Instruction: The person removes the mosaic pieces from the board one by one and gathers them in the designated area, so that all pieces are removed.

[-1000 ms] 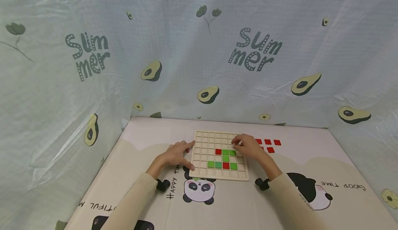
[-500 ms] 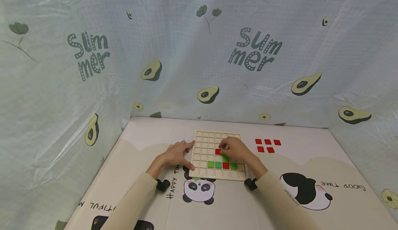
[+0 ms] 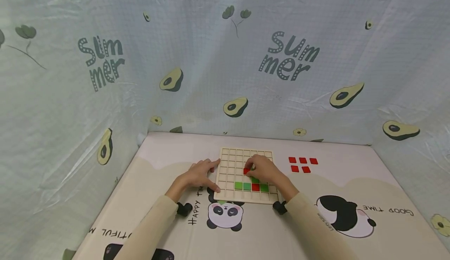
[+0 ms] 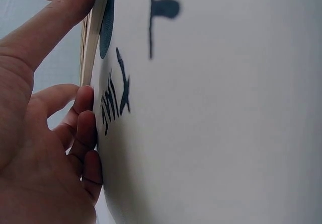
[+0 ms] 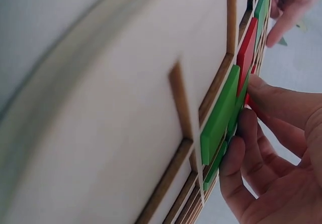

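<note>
Grid board [image 3: 246, 176] in pale wood sits mid-tabletop, cut into small square cells, with green tiles [image 3: 242, 186] and a red tile [image 3: 255, 187] slotted in near the front edge. Right hand [image 3: 263, 169] is over the board, fingers [image 5: 261, 133] curled on another red tile [image 3: 247, 171] in its cell. Left hand [image 3: 198, 174] has straight fingers pressed against the board's left edge. Five spare red tiles [image 3: 302, 164] lie just right of it. Tabletop [image 3: 168, 162] wears a panda-print cover; avocado "Summer" sheeting [image 3: 225, 57] walls it in.
</note>
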A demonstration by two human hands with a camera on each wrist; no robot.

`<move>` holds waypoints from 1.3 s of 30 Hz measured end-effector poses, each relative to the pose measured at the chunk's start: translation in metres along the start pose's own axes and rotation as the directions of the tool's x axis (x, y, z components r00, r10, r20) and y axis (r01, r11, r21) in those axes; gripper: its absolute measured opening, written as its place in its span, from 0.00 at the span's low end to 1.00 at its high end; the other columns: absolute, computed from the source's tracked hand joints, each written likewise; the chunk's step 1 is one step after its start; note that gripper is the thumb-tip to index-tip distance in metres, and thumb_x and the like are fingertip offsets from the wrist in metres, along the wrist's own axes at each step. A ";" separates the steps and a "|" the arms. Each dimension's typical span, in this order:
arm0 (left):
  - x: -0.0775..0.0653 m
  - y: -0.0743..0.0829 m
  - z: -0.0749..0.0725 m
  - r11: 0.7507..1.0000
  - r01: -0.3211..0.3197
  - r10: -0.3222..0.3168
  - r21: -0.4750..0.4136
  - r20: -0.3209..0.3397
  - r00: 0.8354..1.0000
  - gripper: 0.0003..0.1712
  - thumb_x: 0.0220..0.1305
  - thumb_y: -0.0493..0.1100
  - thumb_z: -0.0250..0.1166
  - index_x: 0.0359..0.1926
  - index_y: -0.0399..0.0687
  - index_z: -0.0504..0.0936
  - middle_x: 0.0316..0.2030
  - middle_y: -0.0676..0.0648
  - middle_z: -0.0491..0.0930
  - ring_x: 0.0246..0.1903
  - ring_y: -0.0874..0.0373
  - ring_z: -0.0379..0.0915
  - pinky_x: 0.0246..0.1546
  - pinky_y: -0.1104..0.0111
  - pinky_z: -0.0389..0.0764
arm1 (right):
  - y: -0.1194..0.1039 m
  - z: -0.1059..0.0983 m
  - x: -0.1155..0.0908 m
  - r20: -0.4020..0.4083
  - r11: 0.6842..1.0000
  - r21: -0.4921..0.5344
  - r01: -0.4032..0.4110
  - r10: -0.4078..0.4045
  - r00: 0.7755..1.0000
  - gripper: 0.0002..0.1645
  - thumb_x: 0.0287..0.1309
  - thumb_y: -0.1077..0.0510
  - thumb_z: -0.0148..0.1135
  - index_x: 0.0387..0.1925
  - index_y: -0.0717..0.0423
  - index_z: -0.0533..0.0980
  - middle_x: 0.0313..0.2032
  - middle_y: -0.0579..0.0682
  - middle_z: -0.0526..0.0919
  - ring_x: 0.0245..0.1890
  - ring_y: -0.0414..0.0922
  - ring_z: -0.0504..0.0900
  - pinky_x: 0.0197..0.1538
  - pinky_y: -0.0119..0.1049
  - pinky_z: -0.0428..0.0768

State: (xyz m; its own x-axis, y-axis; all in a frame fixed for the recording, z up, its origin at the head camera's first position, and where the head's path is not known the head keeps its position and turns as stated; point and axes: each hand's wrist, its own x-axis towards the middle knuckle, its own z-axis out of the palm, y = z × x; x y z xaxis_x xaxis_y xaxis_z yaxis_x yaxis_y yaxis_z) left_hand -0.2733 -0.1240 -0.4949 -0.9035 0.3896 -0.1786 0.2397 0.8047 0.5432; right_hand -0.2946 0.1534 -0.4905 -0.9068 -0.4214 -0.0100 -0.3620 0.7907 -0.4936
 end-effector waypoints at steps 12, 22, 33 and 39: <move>0.000 -0.001 0.000 1.000 -0.008 0.008 0.011 -0.002 1.000 0.67 0.41 0.61 0.85 0.80 0.52 0.61 0.42 0.53 0.69 0.42 0.58 0.61 0.42 0.64 0.58 | 0.001 0.001 0.003 0.000 1.000 0.000 -0.001 0.001 1.000 0.10 0.57 0.57 0.77 0.41 0.52 0.85 0.37 0.45 0.83 0.37 0.43 0.76 0.45 0.39 0.77; 0.000 -0.002 0.000 1.000 -0.015 0.015 0.007 0.002 1.000 0.67 0.41 0.61 0.85 0.80 0.52 0.61 0.42 0.53 0.69 0.41 0.58 0.60 0.42 0.64 0.57 | -0.002 -0.001 0.001 0.010 1.000 -0.008 -0.011 0.011 1.000 0.09 0.58 0.58 0.75 0.41 0.51 0.85 0.38 0.45 0.83 0.38 0.43 0.75 0.45 0.39 0.77; 0.001 -0.001 0.000 1.000 -0.010 0.010 -0.001 0.004 1.000 0.67 0.41 0.61 0.85 0.80 0.52 0.61 0.42 0.52 0.69 0.41 0.58 0.60 0.42 0.64 0.57 | 0.003 -0.001 0.001 0.009 1.000 0.010 0.000 0.000 1.000 0.14 0.58 0.58 0.75 0.47 0.51 0.86 0.40 0.45 0.84 0.40 0.42 0.77 0.48 0.39 0.79; 0.001 -0.001 0.000 1.000 -0.010 0.010 -0.005 0.002 1.000 0.67 0.41 0.61 0.85 0.80 0.52 0.62 0.42 0.52 0.69 0.42 0.58 0.60 0.42 0.64 0.57 | 0.004 -0.002 0.001 0.012 1.000 0.017 0.018 -0.018 1.000 0.11 0.58 0.58 0.75 0.44 0.50 0.86 0.38 0.44 0.84 0.39 0.42 0.76 0.48 0.39 0.78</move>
State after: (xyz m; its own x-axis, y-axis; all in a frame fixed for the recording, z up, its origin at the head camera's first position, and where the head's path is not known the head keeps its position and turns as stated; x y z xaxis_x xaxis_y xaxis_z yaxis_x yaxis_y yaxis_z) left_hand -0.2743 -0.1247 -0.4957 -0.9001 0.3990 -0.1750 0.2471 0.7982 0.5494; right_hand -0.2971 0.1572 -0.4902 -0.8974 -0.4411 -0.0113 -0.3748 0.7755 -0.5081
